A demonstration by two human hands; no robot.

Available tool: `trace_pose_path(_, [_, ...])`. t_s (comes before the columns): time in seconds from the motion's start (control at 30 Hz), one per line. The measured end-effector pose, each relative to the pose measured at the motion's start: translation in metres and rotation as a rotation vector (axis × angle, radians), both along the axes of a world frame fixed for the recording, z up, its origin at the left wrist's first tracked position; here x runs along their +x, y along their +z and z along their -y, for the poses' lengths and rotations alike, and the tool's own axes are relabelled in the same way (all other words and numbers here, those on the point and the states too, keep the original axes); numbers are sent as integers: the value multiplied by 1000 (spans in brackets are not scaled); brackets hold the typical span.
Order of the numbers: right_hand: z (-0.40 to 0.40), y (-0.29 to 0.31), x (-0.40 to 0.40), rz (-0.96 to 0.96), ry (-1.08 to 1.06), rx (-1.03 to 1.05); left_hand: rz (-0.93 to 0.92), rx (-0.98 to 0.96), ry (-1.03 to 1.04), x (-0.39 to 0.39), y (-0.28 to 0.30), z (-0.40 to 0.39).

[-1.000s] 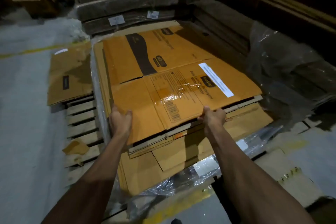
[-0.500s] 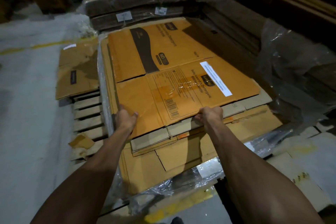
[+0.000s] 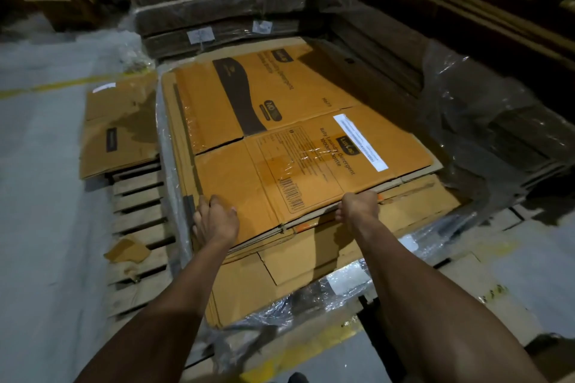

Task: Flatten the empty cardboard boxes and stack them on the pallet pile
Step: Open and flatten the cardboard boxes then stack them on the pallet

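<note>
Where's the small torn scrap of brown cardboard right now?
The small torn scrap of brown cardboard lies on the bare wooden pallet slats, lower left in the head view, left of the left hand.

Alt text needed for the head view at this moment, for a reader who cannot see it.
Two bare hands hold the near edge of a flattened orange cardboard box lying on top of a pile of flattened boxes: the left hand at its near left corner, the right hand curled over the edge. A wooden pallet shows at left.
</note>
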State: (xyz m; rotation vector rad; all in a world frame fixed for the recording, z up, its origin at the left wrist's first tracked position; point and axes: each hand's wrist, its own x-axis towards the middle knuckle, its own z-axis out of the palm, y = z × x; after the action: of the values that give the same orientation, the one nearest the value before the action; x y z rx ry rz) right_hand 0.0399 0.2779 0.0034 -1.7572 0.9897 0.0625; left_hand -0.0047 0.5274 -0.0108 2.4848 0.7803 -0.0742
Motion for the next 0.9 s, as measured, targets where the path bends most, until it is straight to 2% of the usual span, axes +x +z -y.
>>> trace_pose_path(0.17, [7,10,-35,-16,104,-91,22,110,-147,-6,7,15])
trace_pose_path(0.4, [25,23,-107,-3,117,-205,20,47,-461,-15,22,54])
trace_pose_path(0.6, [37,17,-196,-70,-128,-259,47,8,-783,-33,33,103])
trace_pose_path(0.9, [54,0,-353,-229,-557,-250,-51,-17,-1362,-134,29,224])
